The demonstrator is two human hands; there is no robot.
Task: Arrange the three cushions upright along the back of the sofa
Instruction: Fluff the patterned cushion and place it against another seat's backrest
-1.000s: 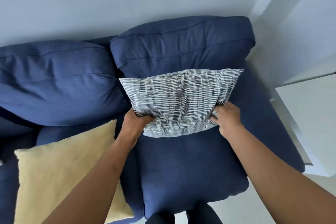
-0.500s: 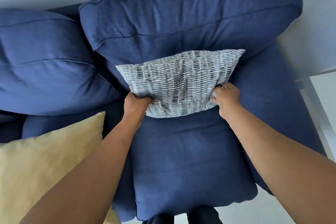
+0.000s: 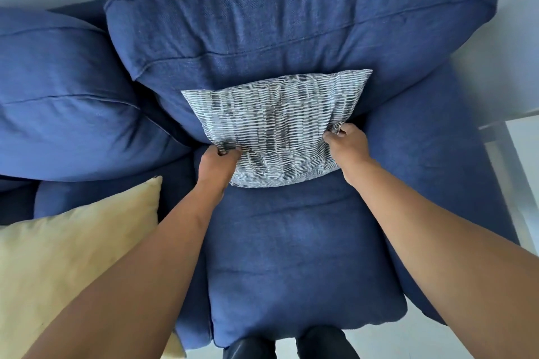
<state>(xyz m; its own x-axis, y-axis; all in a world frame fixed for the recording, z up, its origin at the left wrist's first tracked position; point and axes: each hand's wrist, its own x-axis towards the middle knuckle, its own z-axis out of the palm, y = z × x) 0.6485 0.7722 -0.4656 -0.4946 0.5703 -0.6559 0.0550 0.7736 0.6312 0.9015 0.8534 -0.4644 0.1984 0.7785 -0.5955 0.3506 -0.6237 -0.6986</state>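
Both hands, left hand (image 3: 217, 162) and right hand (image 3: 348, 141), fingers pinching the patterned cushion's (image 3: 277, 125) near corners, prop it upright against the sofa's far back cushion (image 3: 291, 23).

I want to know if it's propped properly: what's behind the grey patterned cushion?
The blue back cushion of the sofa rises directly behind the patterned cushion, which leans on it. Both hands, left and right, grip its lower corners. The contact area itself is covered.
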